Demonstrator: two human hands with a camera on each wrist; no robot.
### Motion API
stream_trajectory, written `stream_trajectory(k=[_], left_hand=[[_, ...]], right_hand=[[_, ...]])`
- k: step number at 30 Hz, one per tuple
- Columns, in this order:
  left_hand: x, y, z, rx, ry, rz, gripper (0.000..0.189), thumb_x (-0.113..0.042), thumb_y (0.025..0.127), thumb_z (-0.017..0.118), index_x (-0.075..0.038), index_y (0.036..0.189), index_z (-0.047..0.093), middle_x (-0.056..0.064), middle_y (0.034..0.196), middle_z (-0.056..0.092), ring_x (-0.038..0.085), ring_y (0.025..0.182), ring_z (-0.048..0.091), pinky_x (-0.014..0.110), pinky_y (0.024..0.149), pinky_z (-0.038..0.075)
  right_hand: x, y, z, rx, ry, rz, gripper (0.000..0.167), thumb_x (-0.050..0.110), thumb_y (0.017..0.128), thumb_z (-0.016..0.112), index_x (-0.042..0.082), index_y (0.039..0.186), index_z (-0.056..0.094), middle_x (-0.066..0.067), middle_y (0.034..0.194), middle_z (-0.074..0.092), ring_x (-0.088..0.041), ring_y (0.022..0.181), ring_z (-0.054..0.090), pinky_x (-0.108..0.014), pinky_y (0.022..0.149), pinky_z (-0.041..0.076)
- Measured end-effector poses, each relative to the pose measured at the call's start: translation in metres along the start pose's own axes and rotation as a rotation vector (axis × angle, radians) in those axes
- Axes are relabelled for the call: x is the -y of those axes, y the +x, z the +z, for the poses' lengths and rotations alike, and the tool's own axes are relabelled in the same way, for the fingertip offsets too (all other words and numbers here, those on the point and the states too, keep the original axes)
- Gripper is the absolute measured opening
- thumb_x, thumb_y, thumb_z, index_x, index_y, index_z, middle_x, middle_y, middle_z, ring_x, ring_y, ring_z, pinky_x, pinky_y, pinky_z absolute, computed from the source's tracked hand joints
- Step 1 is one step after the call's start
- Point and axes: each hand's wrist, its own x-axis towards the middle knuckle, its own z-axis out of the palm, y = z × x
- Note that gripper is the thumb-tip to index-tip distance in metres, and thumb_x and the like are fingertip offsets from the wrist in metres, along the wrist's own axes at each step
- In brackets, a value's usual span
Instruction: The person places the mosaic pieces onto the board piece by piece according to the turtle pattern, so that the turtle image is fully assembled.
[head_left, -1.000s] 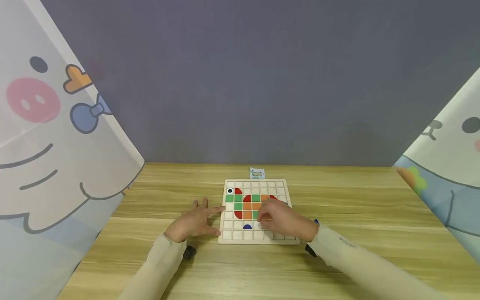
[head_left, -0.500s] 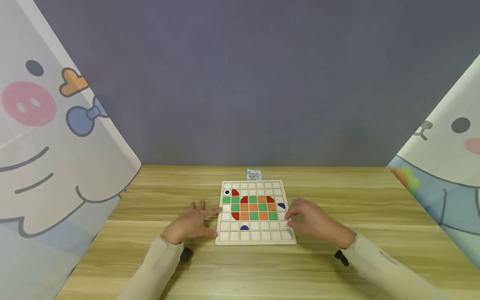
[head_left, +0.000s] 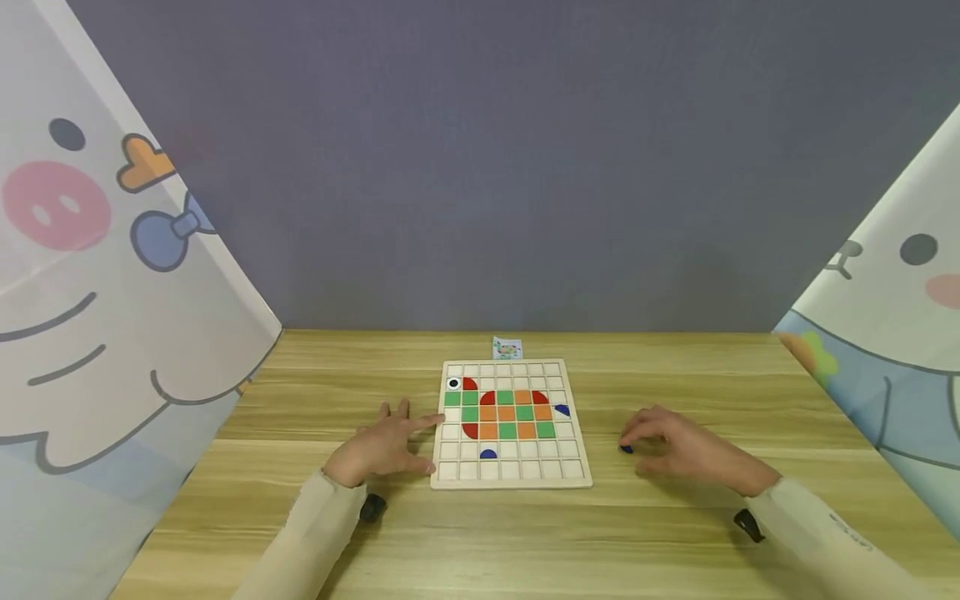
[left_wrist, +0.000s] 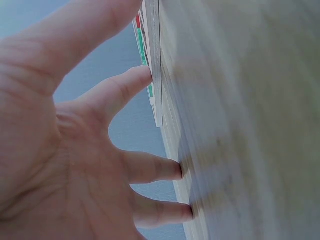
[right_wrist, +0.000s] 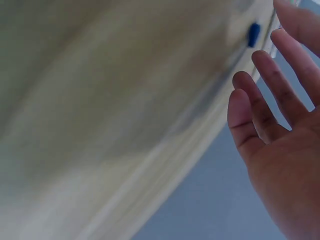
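Note:
A wooden grid board (head_left: pixel 510 483) lies on the table, with red, green and orange tiles forming a shape in its cells. A white eye tile (head_left: pixel 453 383) sits at its upper left, a blue half-round tile (head_left: pixel 488 454) lower down and a blue angular tile (head_left: pixel 562 410) near its right edge. My left hand (head_left: pixel 378 447) spreads its fingers, with index finger and thumb at the board's left edge. Right of the board, my right hand (head_left: pixel 678 446) hovers with loosely bent fingers over a small blue piece (right_wrist: pixel 254 35), which lies just beyond the fingertips in the right wrist view.
A small printed card (head_left: pixel 507 348) lies behind the board. A grey wall (head_left: pixel 525 167) stands behind the wooden table (head_left: pixel 360 367), and cartoon-printed cloths (head_left: pixel 135 333) hang at both sides.
My right hand has moved off the board, rightward to the blue piece on the table. The tiles it covered earlier now show. The left hand has stayed at the board's edge.

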Motion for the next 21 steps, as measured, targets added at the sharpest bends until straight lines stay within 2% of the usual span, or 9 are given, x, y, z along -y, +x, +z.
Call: stream_trajectory(k=[3, 8, 14, 18, 21], left_hand=[[0.0012, -0.0001, -0.0008, -0.001, -0.002, 0.001, 0.074, -0.043, 0.074, 0.078, -0.033, 0.141, 0.046, 0.035, 0.147, 0.016, 0.06, 0.13, 0.007, 0.084, 0.08, 0.012], [0.0005, -0.0011, -0.0029, 0.0, -0.006, 0.008, 0.074, -0.043, 0.074, 0.078, -0.032, 0.141, 0.046, 0.036, 0.147, 0.015, 0.061, 0.13, 0.007, 0.084, 0.08, 0.012], [0.0004, -0.0013, -0.002, 0.002, -0.01, 0.013, 0.074, -0.043, 0.074, 0.078, -0.032, 0.141, 0.047, 0.036, 0.147, 0.016, 0.061, 0.13, 0.007, 0.084, 0.08, 0.012], [0.0, -0.0007, -0.0018, 0.003, -0.012, 0.014, 0.075, -0.043, 0.074, 0.078, -0.032, 0.141, 0.047, 0.036, 0.147, 0.015, 0.061, 0.13, 0.006, 0.084, 0.08, 0.011], [-0.0002, -0.0004, -0.0016, 0.007, -0.01, 0.011, 0.075, -0.042, 0.074, 0.078, -0.032, 0.141, 0.046, 0.036, 0.147, 0.015, 0.061, 0.13, 0.006, 0.084, 0.08, 0.011]], right_hand=[[-0.0044, -0.0054, -0.0022, 0.01, -0.001, -0.016, 0.032, 0.02, 0.081, 0.076, 0.013, 0.111, 0.069, -0.001, 0.113, 0.058, -0.018, 0.102, 0.053, -0.036, 0.077, 0.051], [-0.004, -0.0043, -0.0007, -0.04, -0.072, -0.069, 0.034, 0.012, 0.079, 0.077, 0.009, 0.112, 0.068, 0.0, 0.11, 0.06, -0.019, 0.099, 0.054, -0.036, 0.075, 0.051], [-0.0038, -0.0017, 0.0019, -0.057, -0.155, -0.064, 0.034, 0.004, 0.078, 0.076, 0.008, 0.111, 0.07, 0.003, 0.105, 0.059, -0.017, 0.095, 0.054, -0.035, 0.075, 0.051], [-0.0021, 0.0001, 0.0037, -0.089, -0.166, -0.048, 0.029, 0.002, 0.076, 0.077, 0.012, 0.102, 0.072, 0.003, 0.103, 0.06, -0.017, 0.092, 0.054, -0.036, 0.073, 0.051], [-0.0009, 0.0018, 0.0055, -0.1, -0.165, -0.004, 0.025, 0.004, 0.076, 0.078, 0.018, 0.096, 0.071, 0.006, 0.101, 0.06, -0.015, 0.09, 0.053, -0.037, 0.074, 0.05]])
